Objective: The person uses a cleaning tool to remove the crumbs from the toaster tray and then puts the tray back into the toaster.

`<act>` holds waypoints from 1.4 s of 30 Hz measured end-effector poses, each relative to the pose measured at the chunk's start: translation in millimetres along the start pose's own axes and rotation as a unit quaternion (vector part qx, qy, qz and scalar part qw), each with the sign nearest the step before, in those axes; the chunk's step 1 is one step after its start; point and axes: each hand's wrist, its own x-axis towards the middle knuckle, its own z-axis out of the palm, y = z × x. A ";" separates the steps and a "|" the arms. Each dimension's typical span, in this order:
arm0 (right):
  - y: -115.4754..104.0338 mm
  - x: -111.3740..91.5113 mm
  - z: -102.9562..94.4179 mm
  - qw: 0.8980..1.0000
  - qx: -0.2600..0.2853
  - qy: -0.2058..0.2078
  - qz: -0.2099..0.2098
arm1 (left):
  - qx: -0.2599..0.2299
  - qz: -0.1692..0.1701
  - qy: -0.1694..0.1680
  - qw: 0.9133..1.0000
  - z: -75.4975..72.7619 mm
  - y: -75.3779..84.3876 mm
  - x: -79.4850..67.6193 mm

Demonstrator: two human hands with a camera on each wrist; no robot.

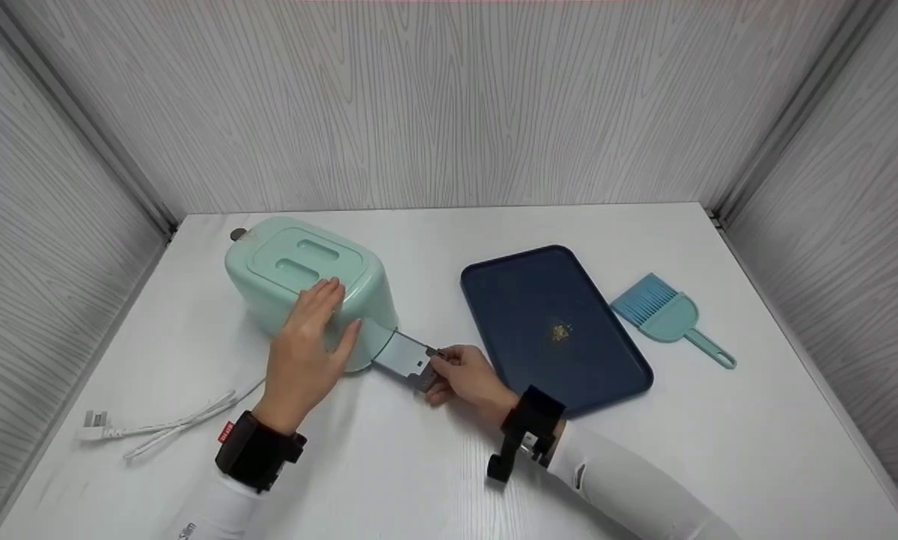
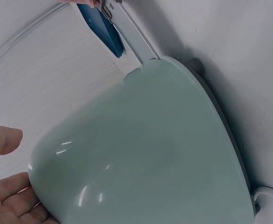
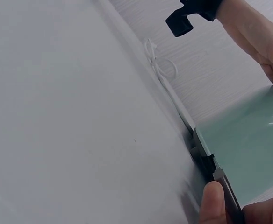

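A mint-green toaster [image 1: 306, 259] stands at the left of the table, its top slots covered by a lid with two recesses. My left hand [image 1: 306, 356] rests on the toaster's near top edge, fingers extended and thumb apart from them. In the left wrist view, those fingers [image 2: 22, 198] lie against the toaster's rounded side. A metal crumb tray [image 1: 403, 354] sticks partway out of the toaster's right end, low near the table. My right hand [image 1: 467, 375] pinches its outer end between thumb and fingers. Up close in the right wrist view, the thumb [image 3: 213, 200] presses the tray's dark end.
Right of my right hand lies a dark blue tray [image 1: 516, 292] with a small heap of crumbs [image 1: 561, 331]. Beyond it is a mint dustpan with a blue brush [image 1: 662, 311]. The white power cord [image 1: 186, 420] lies at the left, with its plug [image 1: 94, 427].
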 end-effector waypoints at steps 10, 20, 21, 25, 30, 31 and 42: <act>0.5 8.2 5.4 1.000 0.009 0.025 0.012 | 0.001 0.001 -0.002 1.000 1.0 -1.0 0.8; 3.5 15.0 14.1 0.998 0.032 0.048 0.002 | -0.003 0.006 0.002 1.000 1.2 -2.1 -0.5; 3.8 15.4 15.0 0.998 0.034 0.050 0.000 | -0.004 0.006 0.002 1.000 1.2 -2.3 -0.5; 4.2 16.0 17.5 0.997 0.043 0.063 0.004 | -0.003 0.009 0.003 1.000 1.2 -2.3 -0.3; 3.9 15.4 19.3 0.996 0.047 0.073 0.006 | -0.001 0.011 0.005 1.000 1.7 -2.1 -0.7; 4.1 15.8 19.9 0.996 0.049 0.075 0.005 | -0.001 0.010 0.005 1.000 1.7 -2.1 -0.8; 5.8 23.1 28.6 0.993 0.061 0.100 0.000 | 0.002 0.003 0.000 1.000 1.2 -2.4 -0.1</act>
